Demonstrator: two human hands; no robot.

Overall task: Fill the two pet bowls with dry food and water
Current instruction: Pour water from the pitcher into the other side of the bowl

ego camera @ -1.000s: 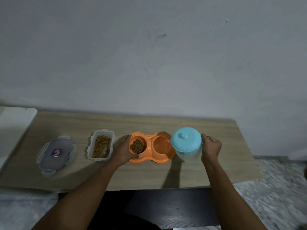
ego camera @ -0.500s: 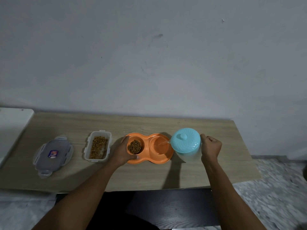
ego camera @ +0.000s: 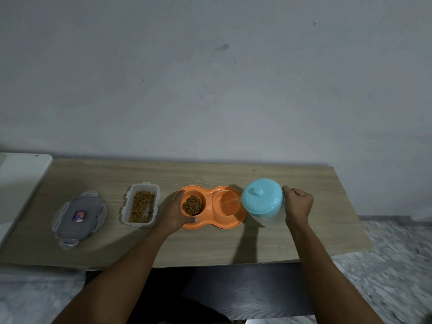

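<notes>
Two jobs — left hand (ego camera: 174, 212) grips the orange feeder (ego camera: 211, 225) steady, right hand (ego camera: 298, 205) grasps the tilted jug (ego camera: 263, 199): pour thinly, stop below the rim.

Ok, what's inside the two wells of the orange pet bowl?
In the orange pet bowl, the left well holds brown kibble; the right well holds water streaming in from the blue-lidded jug. Its depth can't be judged, and the left hand covers the left rim.

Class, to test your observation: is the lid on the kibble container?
No, the lid lies flat on the table, apart from the open kibble container.
</notes>
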